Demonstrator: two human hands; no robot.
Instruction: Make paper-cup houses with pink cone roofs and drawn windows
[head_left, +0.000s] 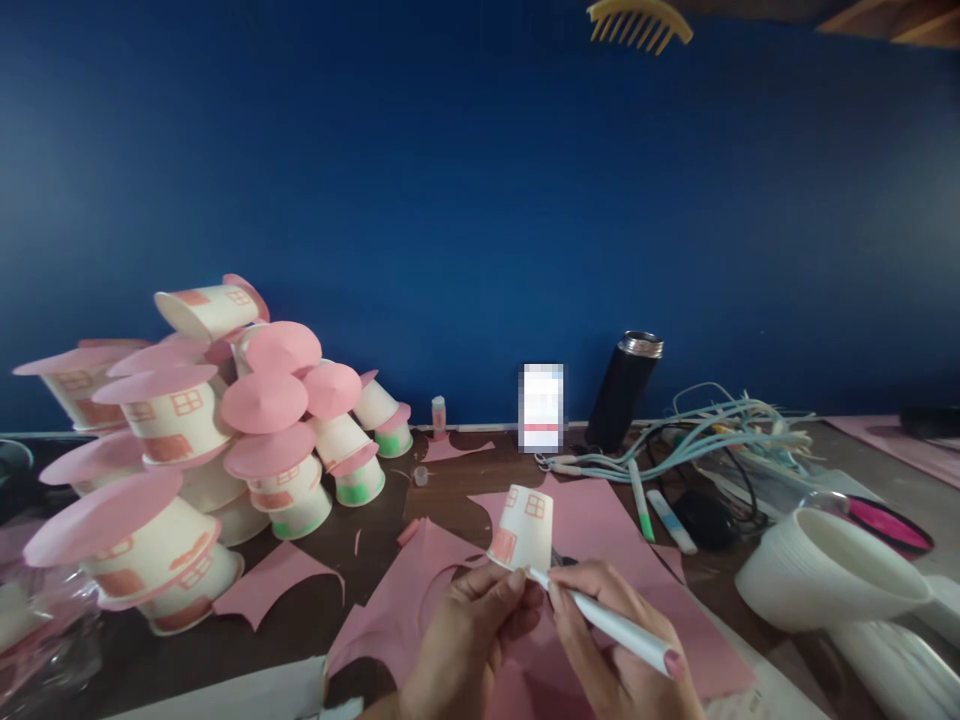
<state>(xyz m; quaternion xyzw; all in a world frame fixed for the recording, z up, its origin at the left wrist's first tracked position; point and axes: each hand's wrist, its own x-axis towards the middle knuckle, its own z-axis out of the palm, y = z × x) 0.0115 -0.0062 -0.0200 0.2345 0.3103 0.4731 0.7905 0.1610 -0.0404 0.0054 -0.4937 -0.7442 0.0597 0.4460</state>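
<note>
A white paper cup [534, 535] with windows and a door drawn in red stands upside down between my hands. My left hand [480, 620] is closed on its lower rim, fingers curled beneath it. My right hand [615, 640] grips a white marker [619, 625] with a reddish end; its tip meets the cup near the rim. Cut pink paper [592, 510] lies under and behind both hands. Part of a dark object, perhaps scissors, shows behind the cup, mostly hidden.
Stacked paper-cup houses with pink roofs [270, 400] fill the left side. Behind are a glue stick [439, 415], a blurred white screen [541, 405] and a black bottle [622, 395]. On the right lie cables [720, 430], a green marker [641, 500], a mouse [705, 522] and nested white cups [810, 580].
</note>
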